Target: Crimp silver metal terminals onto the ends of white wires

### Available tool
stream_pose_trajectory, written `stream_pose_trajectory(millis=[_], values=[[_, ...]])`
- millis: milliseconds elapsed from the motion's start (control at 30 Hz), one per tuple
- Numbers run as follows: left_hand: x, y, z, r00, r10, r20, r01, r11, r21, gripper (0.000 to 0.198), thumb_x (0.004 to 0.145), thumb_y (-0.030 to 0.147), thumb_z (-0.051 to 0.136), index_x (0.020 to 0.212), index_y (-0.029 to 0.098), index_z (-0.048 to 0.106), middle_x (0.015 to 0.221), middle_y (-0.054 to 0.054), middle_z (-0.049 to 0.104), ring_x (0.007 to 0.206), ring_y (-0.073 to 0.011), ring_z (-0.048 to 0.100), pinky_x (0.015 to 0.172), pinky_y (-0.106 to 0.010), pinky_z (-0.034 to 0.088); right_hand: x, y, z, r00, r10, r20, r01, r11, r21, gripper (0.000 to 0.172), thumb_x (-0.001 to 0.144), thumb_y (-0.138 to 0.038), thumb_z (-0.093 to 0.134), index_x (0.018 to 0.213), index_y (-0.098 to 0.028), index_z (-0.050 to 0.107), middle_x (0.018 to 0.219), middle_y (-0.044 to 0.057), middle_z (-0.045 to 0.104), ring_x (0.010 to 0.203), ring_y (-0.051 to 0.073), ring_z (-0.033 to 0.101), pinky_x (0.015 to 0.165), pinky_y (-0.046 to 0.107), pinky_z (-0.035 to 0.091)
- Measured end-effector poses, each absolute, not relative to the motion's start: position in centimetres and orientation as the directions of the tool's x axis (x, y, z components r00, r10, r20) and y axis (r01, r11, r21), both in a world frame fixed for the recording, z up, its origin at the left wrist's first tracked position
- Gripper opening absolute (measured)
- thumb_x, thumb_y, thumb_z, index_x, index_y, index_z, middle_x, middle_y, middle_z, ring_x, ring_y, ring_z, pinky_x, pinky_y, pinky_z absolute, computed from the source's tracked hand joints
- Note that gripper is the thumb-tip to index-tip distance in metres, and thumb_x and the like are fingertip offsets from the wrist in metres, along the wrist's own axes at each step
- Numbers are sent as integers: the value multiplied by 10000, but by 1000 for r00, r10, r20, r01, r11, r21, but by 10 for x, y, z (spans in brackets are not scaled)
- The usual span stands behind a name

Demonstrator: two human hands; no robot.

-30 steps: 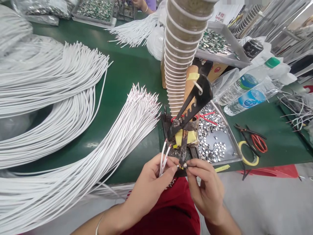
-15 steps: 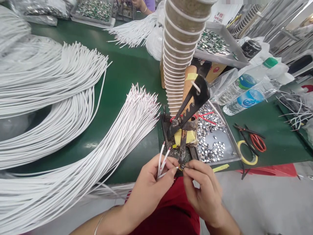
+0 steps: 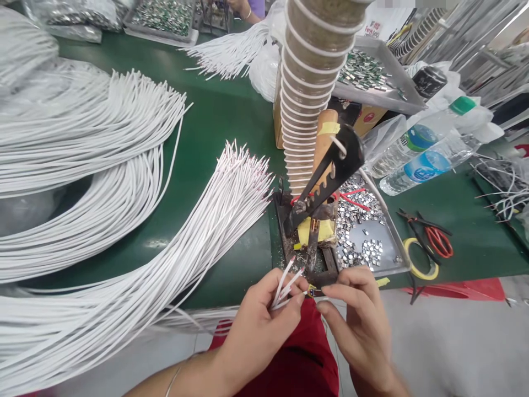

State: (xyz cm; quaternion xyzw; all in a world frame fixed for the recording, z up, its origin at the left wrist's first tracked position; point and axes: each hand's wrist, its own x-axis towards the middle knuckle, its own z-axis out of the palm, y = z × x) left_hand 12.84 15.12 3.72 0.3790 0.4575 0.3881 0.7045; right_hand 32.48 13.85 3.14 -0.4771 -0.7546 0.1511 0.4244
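Observation:
My left hand is closed round a few white cables whose pinkish ends stick up past the fingers. One cable end points right, to a small dark and yellowish piece too small to name. Just right of that piece, my right hand has its thumb and index finger apart, with nothing clearly held between them. Above both hands, a soldering iron with a wooden handle is fixed in a black metal stand, its tip pointing down close to the small piece.
A large cable bundle lies left of the stand, with more white cables behind. A ribbed hose rises behind the iron. To the right are a tray of small metal parts, pliers, tape and water bottles.
My right fingers have parted and drawn slightly right, away from the small piece. Both hands have come a little lower, away from the iron's tip. The left hand keeps its cables.

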Motion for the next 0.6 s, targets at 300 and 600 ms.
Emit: stream_pose_trajectory(millis=[300,600], values=[[129,158,39,239,932,-271,-194,319,927,150,986,230,635,839,218,604,958,-11,666,868,-172,580,841,-249,502,312,147,28,-200,815,544,628,533,-568,272,988,-20,614,1162,-229,631,1067,63,713,934,190,693,829,364,588],[127,152,37,231,931,-284,-155,323,934,135,981,213,626,849,217,602,979,-21,680,889,-180,612,845,-254,499,318,139,25,-148,830,538,551,521,-652,214,969,-33,637,1081,-216,648,1029,39,638,920,180,617,826,357,534]])
